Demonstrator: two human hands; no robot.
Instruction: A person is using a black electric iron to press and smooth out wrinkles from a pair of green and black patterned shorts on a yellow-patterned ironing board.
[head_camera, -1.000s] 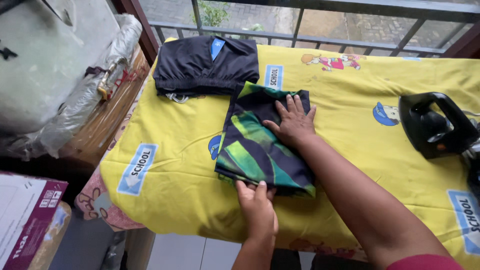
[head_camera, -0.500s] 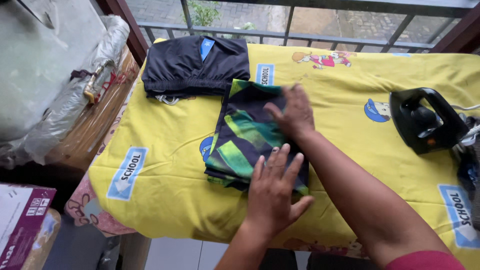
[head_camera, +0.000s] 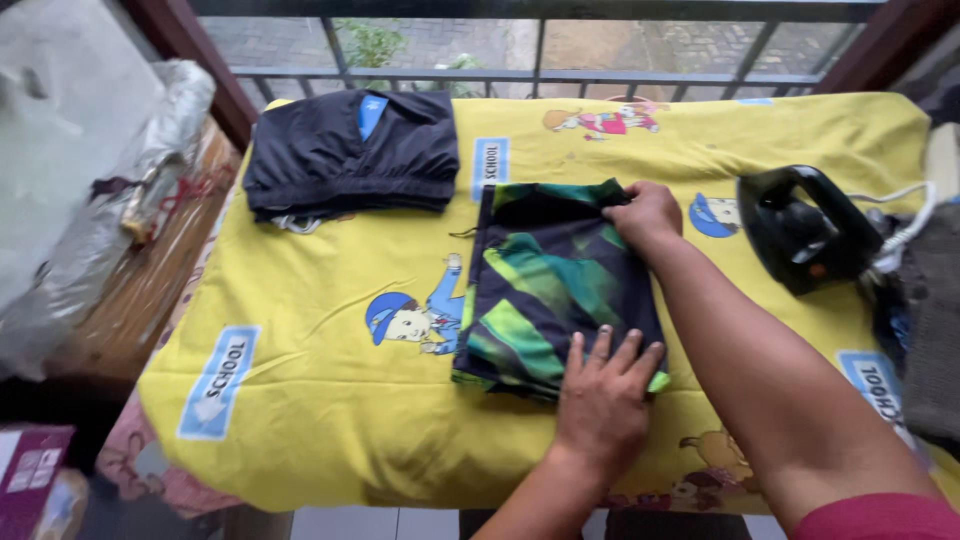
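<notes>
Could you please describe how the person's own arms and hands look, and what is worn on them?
Both hands are bare: no gloves, rings or watch show on the left hand or the right hand. The forearms are uncovered too. A red sleeve shows at the upper right arm, at the lower frame edge. The left arm shows no sleeve in view.

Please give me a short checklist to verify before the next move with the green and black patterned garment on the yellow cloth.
1. Left hand lies flat on the near edge of the folded green and black patterned garment: ok.
2. Right hand grips its far right corner: ok.
3. Garment lies fully on the yellow printed cloth: ok.
4. Black iron stands apart from both hands: ok.
5. Iron hot or cold: cannot tell.
6. Folded dark blue garment lies apart from the patterned one: ok.
</notes>
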